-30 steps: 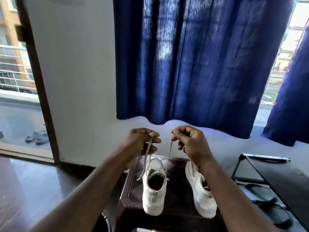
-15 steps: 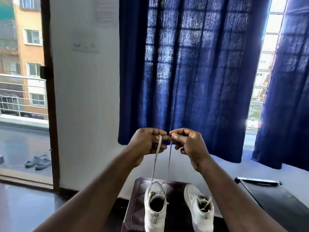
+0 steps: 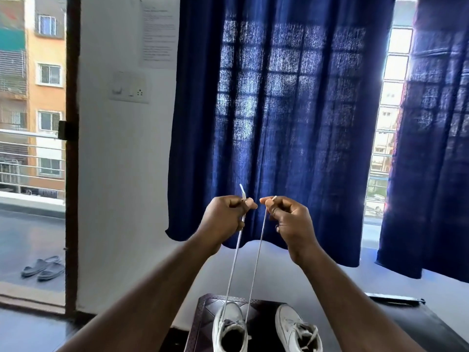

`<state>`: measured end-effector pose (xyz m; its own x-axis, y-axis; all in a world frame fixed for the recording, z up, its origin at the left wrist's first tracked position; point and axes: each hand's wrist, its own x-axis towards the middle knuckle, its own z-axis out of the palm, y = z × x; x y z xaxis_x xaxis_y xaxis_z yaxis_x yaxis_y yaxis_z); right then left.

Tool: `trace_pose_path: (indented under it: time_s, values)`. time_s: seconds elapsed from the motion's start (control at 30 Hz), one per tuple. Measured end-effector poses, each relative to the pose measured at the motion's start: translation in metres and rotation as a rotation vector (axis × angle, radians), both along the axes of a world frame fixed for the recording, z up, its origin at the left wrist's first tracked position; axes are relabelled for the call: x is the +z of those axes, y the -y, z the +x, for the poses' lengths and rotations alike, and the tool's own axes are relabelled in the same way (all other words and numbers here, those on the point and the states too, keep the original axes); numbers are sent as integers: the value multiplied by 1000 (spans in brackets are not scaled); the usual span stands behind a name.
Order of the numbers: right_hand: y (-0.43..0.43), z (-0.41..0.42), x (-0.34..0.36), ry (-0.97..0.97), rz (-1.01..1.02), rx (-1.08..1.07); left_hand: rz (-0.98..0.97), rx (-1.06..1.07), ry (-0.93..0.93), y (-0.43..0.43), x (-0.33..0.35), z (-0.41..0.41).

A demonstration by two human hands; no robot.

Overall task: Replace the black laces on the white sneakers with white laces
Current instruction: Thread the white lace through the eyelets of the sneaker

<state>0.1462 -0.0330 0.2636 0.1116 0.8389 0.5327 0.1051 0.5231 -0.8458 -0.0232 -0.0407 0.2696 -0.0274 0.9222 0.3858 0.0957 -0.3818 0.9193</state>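
Blue curtain (image 3: 279, 123) fills the wall behind the dark stool (image 3: 203, 316), with an open balcony doorway to the stool's left and a pair of grey sandals (image 3: 43, 266) on the floor out there.

From the head camera, both white sneakers stand on the stool. The sneaker being laced (image 3: 229, 329) is on the stool's left half, and the second sneaker (image 3: 297, 329) is beside it on the right, apparently already strung in white. No black lace shows in this view.

High above the stool, your left hand (image 3: 225, 217) is curled and pinching one end of the white lace (image 3: 234, 260). The tip pokes up past your knuckles. Your right hand (image 3: 289, 219) pinches the other end between thumb and forefinger, with only a short bit of tip showing. The fingertips of the two hands nearly meet. Both strands run taut and almost parallel down to the front of the sneaker being laced.

You seem to be evening out the two ends. The left tip stands higher than the right, so if you carry on lacing without levelling them, one end may come up short at the top eyelets. Pulling up harder could lift or tip that sneaker off the stool, since nothing is holding it down. Your right-hand grip is very near the tip, so a slip there would drop that strand.
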Motion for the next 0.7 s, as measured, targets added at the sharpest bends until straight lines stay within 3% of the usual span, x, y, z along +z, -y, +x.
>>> trace_pose_path:
  time_s: [0.33,0.7]
  values:
    - [-9,-4,4,-52,32,-64,98,-12,120,-11,12,10]
    - [-23,-11,15,-318,-114,-4,27,43,99,-28,24,5]
